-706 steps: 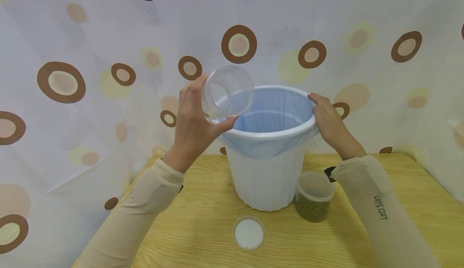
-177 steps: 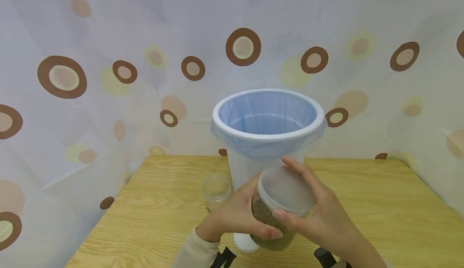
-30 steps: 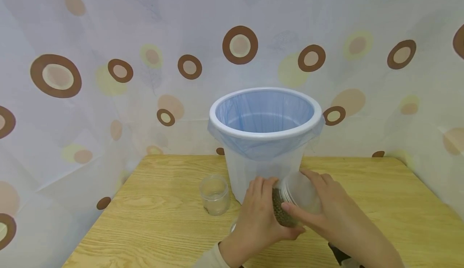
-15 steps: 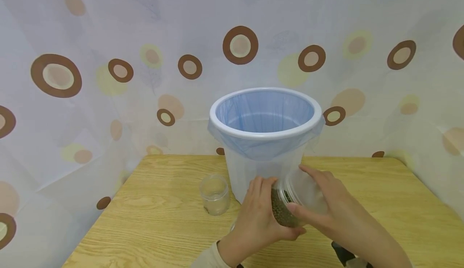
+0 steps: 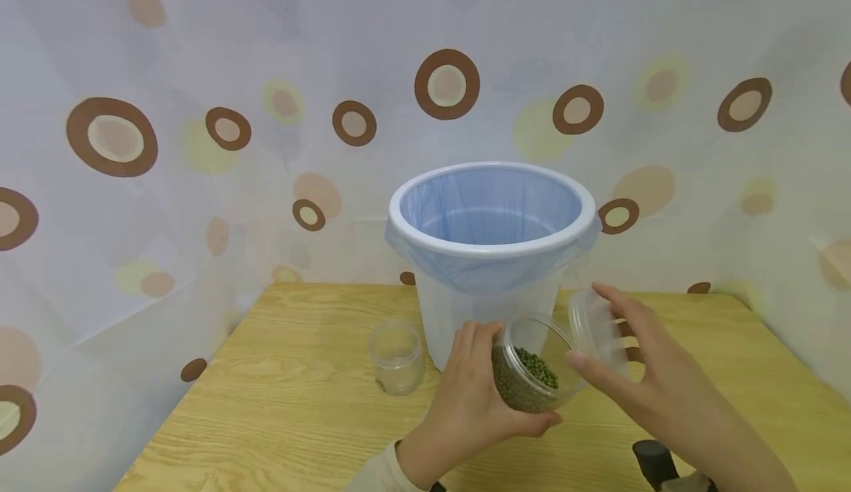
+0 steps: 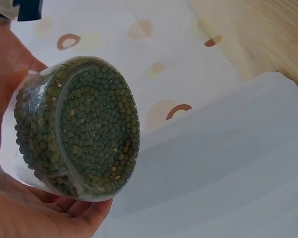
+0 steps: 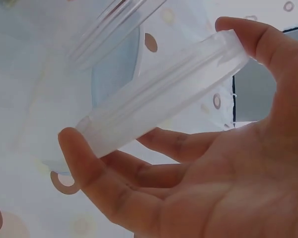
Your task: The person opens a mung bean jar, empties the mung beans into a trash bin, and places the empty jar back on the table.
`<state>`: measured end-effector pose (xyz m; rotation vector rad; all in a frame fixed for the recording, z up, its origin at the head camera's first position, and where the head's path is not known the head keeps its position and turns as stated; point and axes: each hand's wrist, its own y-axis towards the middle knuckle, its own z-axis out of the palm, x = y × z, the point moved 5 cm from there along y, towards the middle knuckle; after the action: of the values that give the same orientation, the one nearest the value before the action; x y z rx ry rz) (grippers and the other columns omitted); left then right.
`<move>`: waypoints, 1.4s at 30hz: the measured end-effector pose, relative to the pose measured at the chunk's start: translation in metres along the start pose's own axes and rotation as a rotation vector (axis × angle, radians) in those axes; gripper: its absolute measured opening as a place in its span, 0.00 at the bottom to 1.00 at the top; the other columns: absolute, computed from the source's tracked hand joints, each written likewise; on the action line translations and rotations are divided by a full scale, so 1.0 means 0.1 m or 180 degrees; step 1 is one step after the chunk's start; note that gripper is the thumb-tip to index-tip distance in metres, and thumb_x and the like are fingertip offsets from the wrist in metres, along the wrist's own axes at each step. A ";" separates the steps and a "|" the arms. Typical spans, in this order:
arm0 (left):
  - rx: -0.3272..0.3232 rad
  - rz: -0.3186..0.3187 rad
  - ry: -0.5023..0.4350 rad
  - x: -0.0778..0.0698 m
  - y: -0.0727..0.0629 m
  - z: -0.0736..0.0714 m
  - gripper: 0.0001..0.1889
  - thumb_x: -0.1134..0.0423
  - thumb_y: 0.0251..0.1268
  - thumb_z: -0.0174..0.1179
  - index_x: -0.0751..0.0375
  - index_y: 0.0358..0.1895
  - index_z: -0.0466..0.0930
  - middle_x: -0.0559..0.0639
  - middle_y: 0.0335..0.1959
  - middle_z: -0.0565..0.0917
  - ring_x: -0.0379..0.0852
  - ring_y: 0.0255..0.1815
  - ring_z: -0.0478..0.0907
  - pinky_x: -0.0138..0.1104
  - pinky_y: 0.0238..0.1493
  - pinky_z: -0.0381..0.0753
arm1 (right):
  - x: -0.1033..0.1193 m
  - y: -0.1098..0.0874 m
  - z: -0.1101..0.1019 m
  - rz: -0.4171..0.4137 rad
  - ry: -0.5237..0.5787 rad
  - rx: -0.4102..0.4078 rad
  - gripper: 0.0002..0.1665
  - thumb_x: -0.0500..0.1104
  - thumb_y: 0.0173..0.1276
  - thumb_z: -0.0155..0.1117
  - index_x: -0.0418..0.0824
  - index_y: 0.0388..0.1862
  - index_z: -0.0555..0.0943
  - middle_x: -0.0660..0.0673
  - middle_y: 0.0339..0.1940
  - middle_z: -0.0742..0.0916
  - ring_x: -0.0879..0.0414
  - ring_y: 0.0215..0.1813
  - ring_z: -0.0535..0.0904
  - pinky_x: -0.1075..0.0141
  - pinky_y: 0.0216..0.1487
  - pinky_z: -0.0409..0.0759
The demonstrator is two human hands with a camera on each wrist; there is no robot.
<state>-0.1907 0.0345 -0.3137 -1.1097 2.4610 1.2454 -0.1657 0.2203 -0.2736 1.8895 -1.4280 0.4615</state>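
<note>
My left hand [image 5: 468, 400] grips a clear round jar [image 5: 517, 388], tilted with its mouth to the right. Green mung beans [image 5: 538, 369] fill its lower part; in the left wrist view they crowd against the jar's base [image 6: 97, 131]. My right hand [image 5: 658, 377] holds a translucent screw lid [image 5: 594, 329] by its edge, just off the jar's mouth. In the right wrist view the lid [image 7: 164, 94] spans from thumb to fingertips, with the jar's threaded rim [image 7: 116, 27] beyond it.
Behind the hands stands a white bin [image 5: 465, 311] with a blue plastic liner [image 5: 495, 207] folded over its rim. A small clear container [image 5: 397, 363] sits left of it on the wooden table [image 5: 286, 403]. A patterned sheet [image 5: 266, 49] hangs behind.
The right hand has drawn the lid off the jar and moved right, uncovering the beans. Earlier, the left hand held the small clear container over the bin; that container now stands on the table.
</note>
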 end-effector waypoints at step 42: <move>0.0121 -0.0224 -0.0297 0.04 -0.04 -0.08 0.46 0.45 0.33 0.79 0.57 0.58 0.65 0.44 0.46 0.68 0.37 0.47 0.65 0.29 0.47 0.72 | -0.77 0.43 0.13 0.0889 0.0045 0.0301 0.57 0.58 0.63 0.65 0.25 0.70 0.45 0.19 0.58 0.66 0.29 0.53 0.69 0.50 0.40 0.76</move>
<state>-0.1895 0.0245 -0.3128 -1.0928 2.3467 1.1972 -0.2327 0.2581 -0.3189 1.7608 -1.6955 0.6847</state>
